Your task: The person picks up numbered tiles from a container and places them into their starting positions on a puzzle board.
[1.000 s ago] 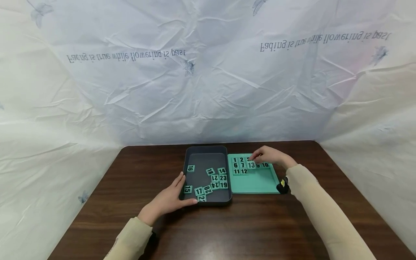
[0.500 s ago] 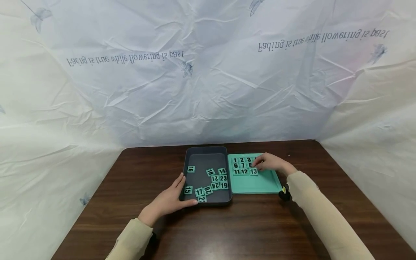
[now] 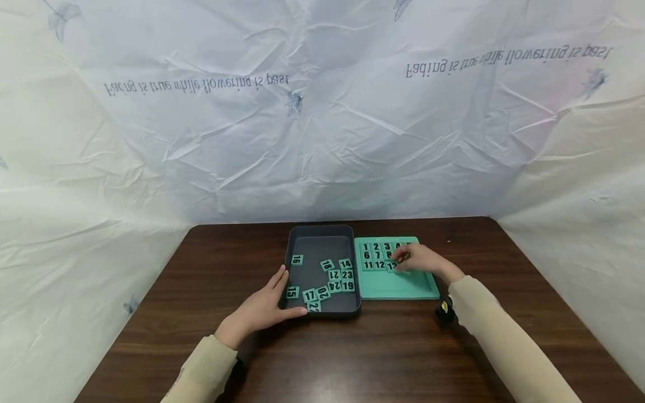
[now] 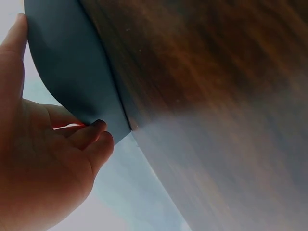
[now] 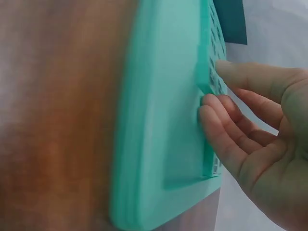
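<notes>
On your teal board (image 3: 403,285), tiles read 1, 2, 3, 6, 7, 11, 12. In the grey tray (image 3: 318,232) you can read 16, 18, 14, 21, 23, 24, 19, 15, 17. Backdrop sheet (image 3: 322,140), mirrored: "Fading is true while flowering is past".
</notes>
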